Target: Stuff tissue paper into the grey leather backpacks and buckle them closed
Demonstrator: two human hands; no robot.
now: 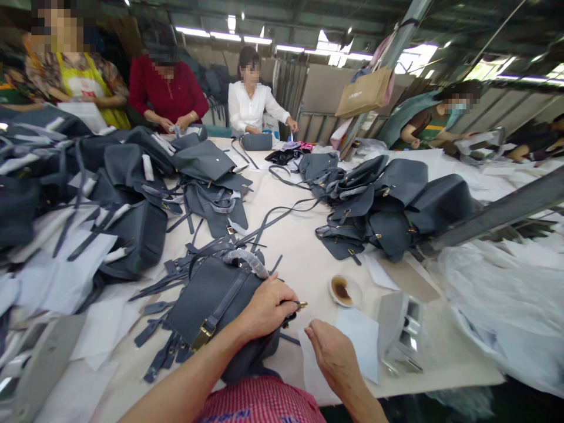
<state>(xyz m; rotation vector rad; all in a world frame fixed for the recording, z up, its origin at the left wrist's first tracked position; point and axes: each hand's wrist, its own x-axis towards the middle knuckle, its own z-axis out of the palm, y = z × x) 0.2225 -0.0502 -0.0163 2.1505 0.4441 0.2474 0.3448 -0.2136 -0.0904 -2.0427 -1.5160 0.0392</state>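
Observation:
A dark blue-grey handbag (198,299) lies tilted against my front, its wrapped handle (249,258) toward the far side and a gold buckle (203,336) on its flap strap. My left hand (269,305) rests over the bag's right side, fingers closed on it where a small gold metal fitting (302,305) sticks out past the fingertips. To the right of the bag, my right hand (332,352) hovers above white paper (359,338), its fingers curled together. Whatever it may hold is hidden. Several loose dark straps (165,346) lie left of and beneath the bag.
A small dish (345,291) of brown liquid sits beyond my right hand, with a grey metal-faced block (399,332) beside it. Handbags are piled at left (132,235) and right (388,205). Co-workers (253,111) sit across the table; a slanted post (506,205) stands right.

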